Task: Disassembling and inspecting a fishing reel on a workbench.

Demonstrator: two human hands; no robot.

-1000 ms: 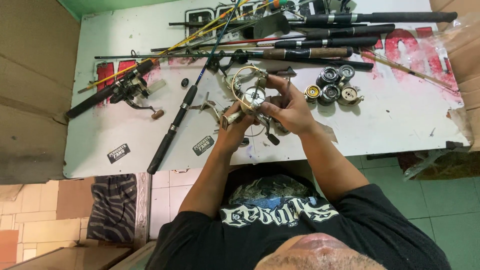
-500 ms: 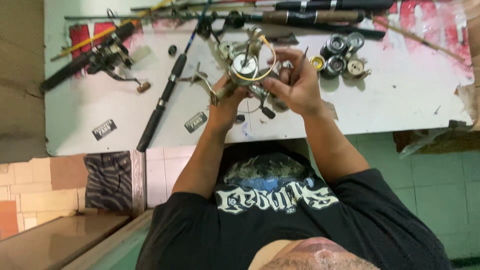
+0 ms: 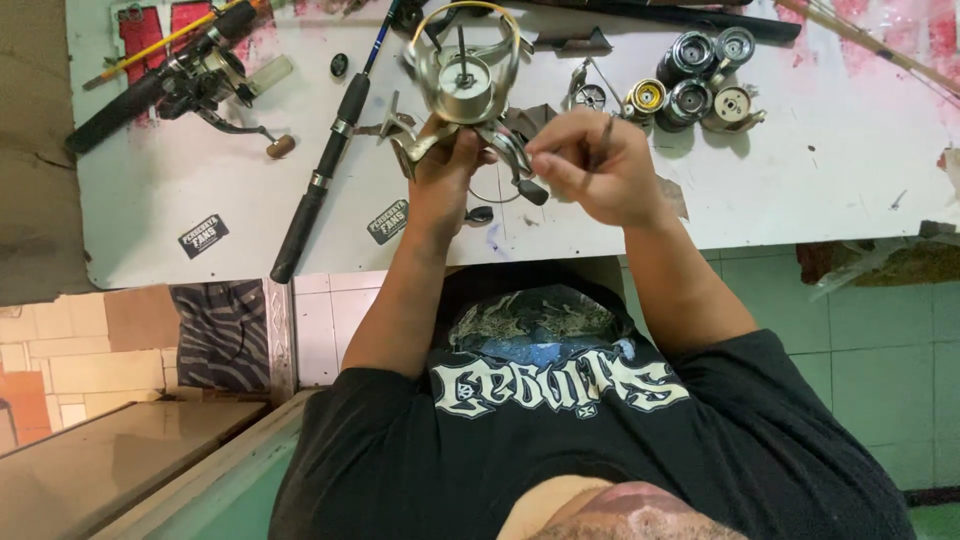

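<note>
Reel (image 3: 462, 85), upper centre: shiny metal, silver w/ gold-tone wire. Spools (image 3: 700, 80), upper right: glossy metal. Rod handle (image 3: 315, 185), left: matt black foam-like grip. Table (image 3: 820, 170): matt white, scuffed, worn red paint.

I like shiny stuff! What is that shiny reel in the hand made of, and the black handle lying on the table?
The reel in the left hand looks like polished metal: it is silvery-gold and gleams, though some parts could be plated plastic. The rod handle looks like matte black foam or rubber, dull with no gleam, with thin silvery rings, probably metal.
</note>
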